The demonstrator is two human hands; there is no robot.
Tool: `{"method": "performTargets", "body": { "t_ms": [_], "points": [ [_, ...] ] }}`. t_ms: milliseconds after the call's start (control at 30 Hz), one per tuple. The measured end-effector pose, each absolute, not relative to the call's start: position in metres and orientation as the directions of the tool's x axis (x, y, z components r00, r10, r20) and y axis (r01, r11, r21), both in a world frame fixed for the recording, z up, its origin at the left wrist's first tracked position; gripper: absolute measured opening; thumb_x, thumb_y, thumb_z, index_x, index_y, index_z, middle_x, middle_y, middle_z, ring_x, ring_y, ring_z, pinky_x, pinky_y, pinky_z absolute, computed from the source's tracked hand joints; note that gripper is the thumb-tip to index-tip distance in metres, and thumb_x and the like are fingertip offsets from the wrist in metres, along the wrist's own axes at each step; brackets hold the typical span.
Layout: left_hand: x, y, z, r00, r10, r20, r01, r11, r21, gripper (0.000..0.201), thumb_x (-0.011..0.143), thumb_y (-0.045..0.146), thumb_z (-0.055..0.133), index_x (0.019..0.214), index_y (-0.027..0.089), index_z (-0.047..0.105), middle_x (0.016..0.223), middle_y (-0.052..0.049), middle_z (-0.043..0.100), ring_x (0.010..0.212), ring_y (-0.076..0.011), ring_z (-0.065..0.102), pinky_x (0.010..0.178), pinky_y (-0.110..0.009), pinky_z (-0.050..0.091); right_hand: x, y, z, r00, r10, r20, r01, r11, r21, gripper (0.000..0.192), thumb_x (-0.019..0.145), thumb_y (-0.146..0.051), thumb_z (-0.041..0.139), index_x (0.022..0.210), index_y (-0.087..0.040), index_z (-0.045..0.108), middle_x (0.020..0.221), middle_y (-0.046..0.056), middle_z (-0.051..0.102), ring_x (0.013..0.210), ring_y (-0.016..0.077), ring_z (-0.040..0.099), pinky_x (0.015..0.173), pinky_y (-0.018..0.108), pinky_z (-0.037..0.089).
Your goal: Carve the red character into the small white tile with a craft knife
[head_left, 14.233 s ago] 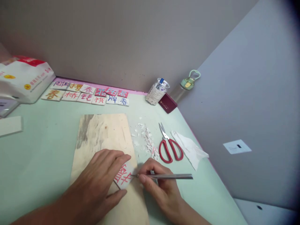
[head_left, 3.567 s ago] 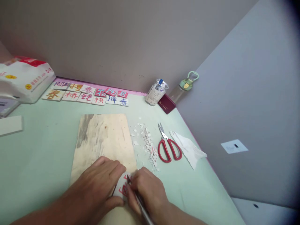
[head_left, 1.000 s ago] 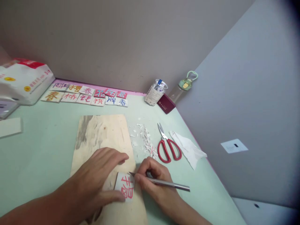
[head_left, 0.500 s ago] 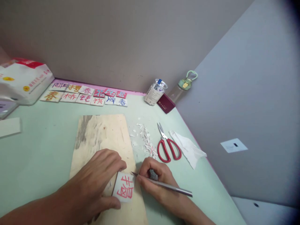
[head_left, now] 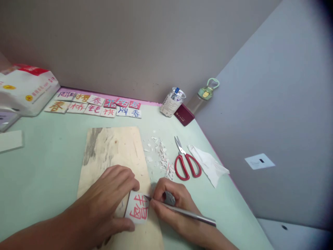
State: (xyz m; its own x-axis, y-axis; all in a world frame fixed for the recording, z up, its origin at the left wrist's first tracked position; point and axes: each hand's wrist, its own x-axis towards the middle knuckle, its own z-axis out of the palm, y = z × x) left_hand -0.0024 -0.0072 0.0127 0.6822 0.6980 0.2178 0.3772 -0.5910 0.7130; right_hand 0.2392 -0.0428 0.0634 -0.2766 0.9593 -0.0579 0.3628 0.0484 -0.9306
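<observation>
A small white tile (head_left: 140, 217) with a red handwritten character lies on the wooden board (head_left: 125, 149). My left hand (head_left: 109, 198) grips it at the left, fingers at the top edge and thumb at the bottom left. In my right hand (head_left: 174, 201) is a slim metal craft knife (head_left: 192, 214), held like a pen. Its pointed tip touches or nearly touches the upper right of the tile, close to the red strokes. Whether the blade is in the surface, I cannot tell.
White shavings (head_left: 163, 158) lie right of the board, beside red-handled scissors (head_left: 183, 159) and a crumpled tissue (head_left: 208, 165). Several lettered tiles (head_left: 76, 108) line the back edge. A can (head_left: 172, 102), dark red booklet (head_left: 184, 115) and bottle (head_left: 199, 99) stand back right; a tissue pack (head_left: 31, 90) sits left.
The knife tip has moved slightly down and left, from the tile's upper right corner onto its face. My right hand has shifted a little lower. My left hand and the tile have barely moved.
</observation>
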Motion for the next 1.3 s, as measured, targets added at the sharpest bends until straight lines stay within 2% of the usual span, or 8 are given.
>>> {"method": "performTargets", "body": {
  "t_ms": [167, 400, 833, 1300],
  "points": [
    [0.001, -0.007, 0.014, 0.676, 0.697, 0.238, 0.386, -0.611, 0.691, 0.047, 0.071, 0.005, 0.075, 0.106, 0.027, 0.053, 0.108, 0.001, 0.058, 0.103, -0.0265, 0.052, 0.092, -0.039, 0.040, 0.236, -0.045, 0.064, -0.292, 0.956, -0.021, 0.411, 0.106, -0.905, 0.018, 0.086, -0.016, 0.062, 0.072, -0.022, 0.052, 0.072, -0.004, 0.054, 0.064, 0.0116, 0.048, 0.057, 0.023, 0.037],
    [0.002, -0.004, 0.013, 0.684, 0.680, 0.265, 0.347, -0.623, 0.701, 0.051, 0.070, 0.003, 0.077, 0.107, 0.027, 0.052, 0.106, 0.001, 0.056, 0.100, -0.0260, 0.050, 0.089, -0.038, 0.038, 0.233, -0.044, 0.064, -0.312, 0.950, -0.005, 0.448, 0.143, -0.882, 0.018, 0.090, -0.020, 0.060, 0.074, -0.021, 0.051, 0.073, -0.004, 0.054, 0.064, 0.0110, 0.047, 0.059, 0.024, 0.036],
    [0.003, -0.007, 0.014, 0.674, 0.676, 0.297, 0.335, -0.638, 0.693, 0.053, 0.069, 0.002, 0.079, 0.107, 0.026, 0.050, 0.108, 0.000, 0.056, 0.101, -0.0266, 0.050, 0.089, -0.039, 0.038, 0.228, -0.047, 0.067, -0.383, 0.917, 0.116, 0.513, 0.315, -0.799, 0.017, 0.092, -0.013, 0.056, 0.080, -0.022, 0.049, 0.075, -0.003, 0.056, 0.065, 0.0110, 0.049, 0.060, 0.023, 0.037],
    [0.005, -0.009, 0.016, 0.670, 0.685, 0.284, 0.341, -0.625, 0.703, 0.052, 0.069, 0.000, 0.076, 0.106, 0.026, 0.049, 0.107, 0.001, 0.053, 0.102, -0.0261, 0.049, 0.091, -0.041, 0.038, 0.225, -0.048, 0.070, -0.353, 0.935, 0.023, 0.540, 0.223, -0.812, 0.017, 0.093, -0.017, 0.057, 0.078, -0.022, 0.050, 0.072, -0.003, 0.055, 0.061, 0.0106, 0.047, 0.057, 0.023, 0.036]
  ]
}}
